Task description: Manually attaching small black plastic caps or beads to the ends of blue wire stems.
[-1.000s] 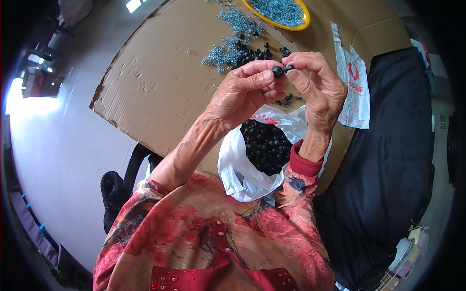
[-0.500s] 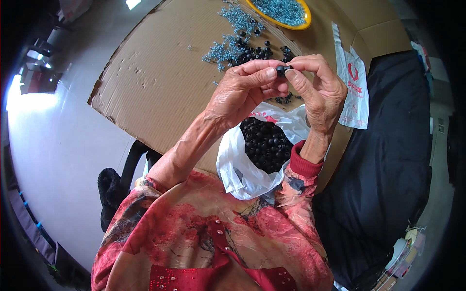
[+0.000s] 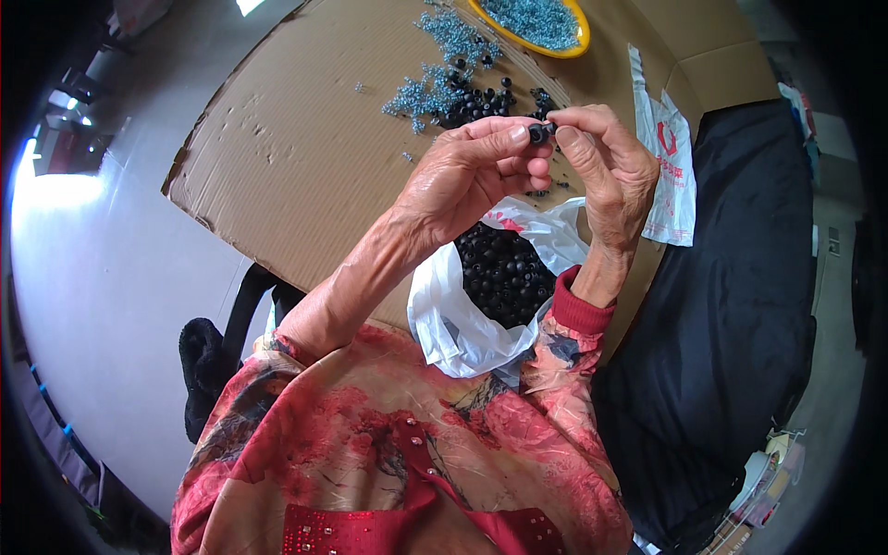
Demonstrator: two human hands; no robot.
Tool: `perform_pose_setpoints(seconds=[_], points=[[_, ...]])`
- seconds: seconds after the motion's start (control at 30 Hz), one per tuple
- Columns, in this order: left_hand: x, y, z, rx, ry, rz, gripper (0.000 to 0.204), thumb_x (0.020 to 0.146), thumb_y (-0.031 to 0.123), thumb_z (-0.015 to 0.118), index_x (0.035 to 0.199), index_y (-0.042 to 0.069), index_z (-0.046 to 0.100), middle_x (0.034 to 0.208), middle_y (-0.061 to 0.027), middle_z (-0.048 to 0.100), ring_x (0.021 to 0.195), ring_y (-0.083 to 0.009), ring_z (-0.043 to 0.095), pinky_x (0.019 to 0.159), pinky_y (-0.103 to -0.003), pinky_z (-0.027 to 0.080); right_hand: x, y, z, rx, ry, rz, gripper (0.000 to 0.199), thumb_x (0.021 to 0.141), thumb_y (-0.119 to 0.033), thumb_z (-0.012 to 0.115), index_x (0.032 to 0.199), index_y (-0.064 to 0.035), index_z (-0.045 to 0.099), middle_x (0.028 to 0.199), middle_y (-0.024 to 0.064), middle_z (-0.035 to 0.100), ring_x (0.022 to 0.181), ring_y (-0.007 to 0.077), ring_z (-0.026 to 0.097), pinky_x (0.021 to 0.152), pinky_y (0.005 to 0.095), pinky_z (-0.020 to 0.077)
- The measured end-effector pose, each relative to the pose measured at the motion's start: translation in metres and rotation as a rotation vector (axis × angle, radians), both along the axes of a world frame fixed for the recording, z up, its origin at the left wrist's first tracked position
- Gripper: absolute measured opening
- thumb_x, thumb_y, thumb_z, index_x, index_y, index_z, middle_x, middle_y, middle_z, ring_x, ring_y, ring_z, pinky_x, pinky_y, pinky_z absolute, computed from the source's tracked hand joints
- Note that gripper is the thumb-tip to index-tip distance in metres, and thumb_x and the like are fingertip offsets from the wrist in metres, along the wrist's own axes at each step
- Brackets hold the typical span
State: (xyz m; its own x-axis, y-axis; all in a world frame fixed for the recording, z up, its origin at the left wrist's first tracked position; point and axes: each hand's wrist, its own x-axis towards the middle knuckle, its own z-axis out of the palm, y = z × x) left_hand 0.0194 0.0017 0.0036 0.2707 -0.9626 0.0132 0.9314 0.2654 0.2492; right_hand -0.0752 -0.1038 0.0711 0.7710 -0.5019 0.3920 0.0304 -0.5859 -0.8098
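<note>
Between the thumb and index finger of my left hand is a small round black piece with a hole, bead-like in shape. My right hand pinches at a second dark piece right against it, partly covered by the fingertips. Below both hands, a white plastic bag lies open, filled with similar black pieces. Beyond the hands, loose black pieces are scattered beside heaps of tiny translucent blue pieces.
A yellow-rimmed bowl of blue pieces stands at the far side of the cardboard sheet. To the right lie a flat white plastic bag and a large black cloth. A cardboard flap rises at the far right.
My right thumb has shifted slightly to the right, and more of the two black pieces shows between my fingertips. Both hands stay at nearly the same place.
</note>
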Motion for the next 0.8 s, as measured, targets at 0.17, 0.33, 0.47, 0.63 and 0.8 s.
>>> perform_pose_setpoints(seconds=[0.17, 0.33, 0.47, 0.63, 0.8], points=[[0.0, 0.002, 0.002, 0.0, 0.011, 0.007, 0.019, 0.087, 0.011, 0.053, 0.1, -0.003, 0.056, 0.084, -0.0109, 0.063, 0.074, -0.0183, 0.062, 0.073, -0.033, 0.053, 0.0, 0.0, -0.002, -0.018, 0.016, 0.016, 0.009, 0.081, -0.009, 0.059, 0.086, -0.0009, 0.062, 0.078, 0.0064, 0.061, 0.071, 0.0135, 0.058, 0.066, 0.0259, 0.0459], [0.0, -0.001, -0.002, 0.021, -0.025, 0.028, 0.019, 0.086, 0.011, 0.055, 0.1, -0.003, 0.057, 0.083, -0.0105, 0.063, 0.073, -0.0168, 0.062, 0.073, -0.032, 0.053, 0.004, 0.002, -0.007, -0.12, 0.005, -0.029, 0.011, 0.082, -0.011, 0.059, 0.084, -0.0007, 0.061, 0.076, 0.0074, 0.061, 0.069, 0.0154, 0.058, 0.064, 0.0272, 0.0455], [-0.002, -0.003, 0.0, 0.038, -0.018, 0.044, 0.019, 0.086, 0.011, 0.056, 0.099, -0.003, 0.058, 0.084, -0.0103, 0.063, 0.073, -0.0162, 0.062, 0.072, -0.032, 0.054, 0.004, 0.004, -0.007, -0.168, 0.008, -0.085, 0.012, 0.082, -0.013, 0.059, 0.082, -0.001, 0.06, 0.075, 0.0082, 0.061, 0.068, 0.0167, 0.058, 0.064, 0.0287, 0.0454], [-0.003, -0.002, 0.003, 0.048, -0.047, 0.077, 0.019, 0.085, 0.011, 0.057, 0.099, -0.003, 0.058, 0.084, -0.0098, 0.063, 0.074, -0.016, 0.062, 0.072, -0.031, 0.053, 0.003, 0.006, -0.009, -0.183, -0.019, -0.106, 0.014, 0.082, -0.015, 0.059, 0.082, -0.0011, 0.06, 0.075, 0.0084, 0.062, 0.068, 0.0171, 0.058, 0.064, 0.0291, 0.0456], [-0.005, 0.002, 0.007, 0.083, -0.116, 0.126, 0.018, 0.086, 0.01, 0.055, 0.1, -0.002, 0.056, 0.088, -0.0101, 0.062, 0.077, -0.0172, 0.062, 0.077, -0.033, 0.052, 0.003, 0.012, -0.009, -0.19, -0.023, -0.136, 0.014, 0.083, -0.015, 0.059, 0.082, -0.0012, 0.06, 0.076, 0.0085, 0.062, 0.068, 0.0184, 0.059, 0.064, 0.03, 0.046]])
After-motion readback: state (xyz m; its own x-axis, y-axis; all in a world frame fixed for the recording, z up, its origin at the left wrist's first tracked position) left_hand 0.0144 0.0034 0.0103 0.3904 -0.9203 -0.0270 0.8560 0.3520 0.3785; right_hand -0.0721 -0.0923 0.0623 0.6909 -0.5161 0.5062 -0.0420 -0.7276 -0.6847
